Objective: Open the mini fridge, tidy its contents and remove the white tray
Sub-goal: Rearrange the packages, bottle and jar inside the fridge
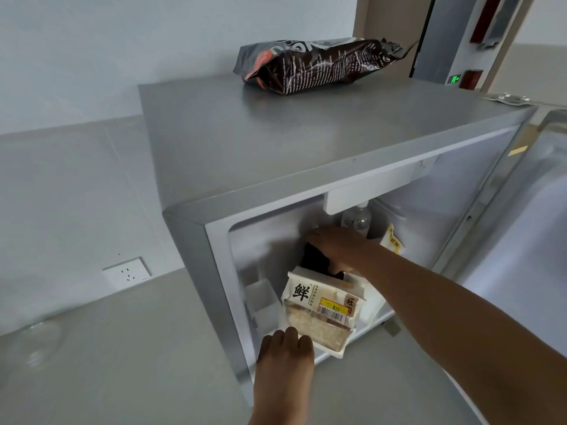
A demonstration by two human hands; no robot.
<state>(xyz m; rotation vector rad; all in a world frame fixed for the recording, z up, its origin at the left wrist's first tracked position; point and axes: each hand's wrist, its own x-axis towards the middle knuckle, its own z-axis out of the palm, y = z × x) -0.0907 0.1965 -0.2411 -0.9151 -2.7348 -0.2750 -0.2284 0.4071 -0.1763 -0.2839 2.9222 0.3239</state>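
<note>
The grey mini fridge (276,142) stands with its door (521,228) swung out to the right. A white tray (336,352) sticks out of the lower opening, tilted, with a bread package (319,308) bearing a yellow price sticker lying in it. My left hand (285,348) curls over the tray's front rim. My right hand (334,245) reaches inside and grips a black packet (316,262) just behind the tray. Most of that packet is hidden.
Deeper inside stand a clear water bottle (356,219) and a yellow-and-white packet (392,240). A dark snack bag (316,65) lies on the fridge top. A wall socket (127,273) and a glass bowl (36,342) are to the left.
</note>
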